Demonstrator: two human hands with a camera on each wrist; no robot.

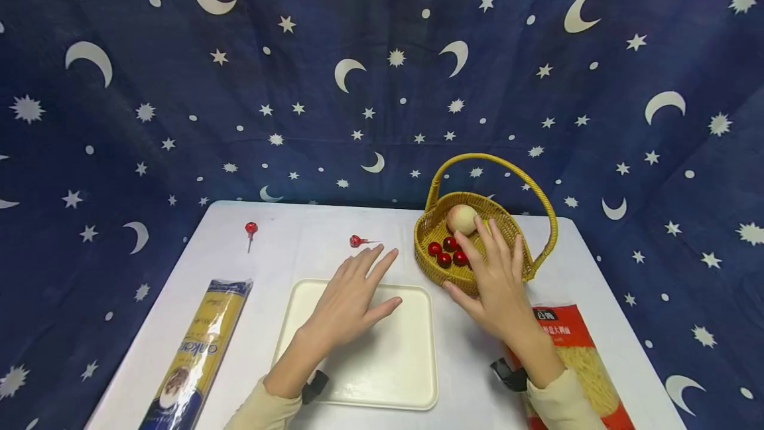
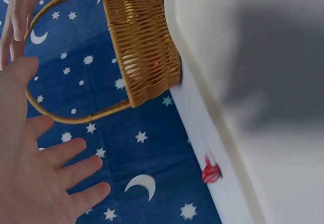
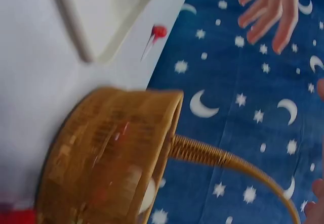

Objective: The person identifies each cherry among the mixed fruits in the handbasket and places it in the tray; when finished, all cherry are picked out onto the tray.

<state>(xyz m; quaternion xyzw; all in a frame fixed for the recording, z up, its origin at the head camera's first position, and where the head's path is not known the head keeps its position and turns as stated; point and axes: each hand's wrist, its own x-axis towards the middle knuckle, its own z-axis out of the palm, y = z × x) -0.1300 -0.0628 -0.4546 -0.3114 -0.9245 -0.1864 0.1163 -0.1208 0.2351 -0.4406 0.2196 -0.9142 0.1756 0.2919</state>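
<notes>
My left hand hovers over the cream tray, palm down with fingers spread, holding nothing. A red-wrapped lollipop lies on the table just beyond its fingertips. My right hand is held in front of the wicker basket, fingers spread, with nothing in its grasp. Inside the basket are a pale peach and several dark red cherries; the right fingers partly hide the contents in the head view. In the left wrist view the basket stands upright with its arched handle.
At the table's left lies a long yellow and blue pasta packet. Another red lollipop is at the back left. A red pasta bag lies at the right, partly under the right forearm. A dark blue starry cloth hangs behind.
</notes>
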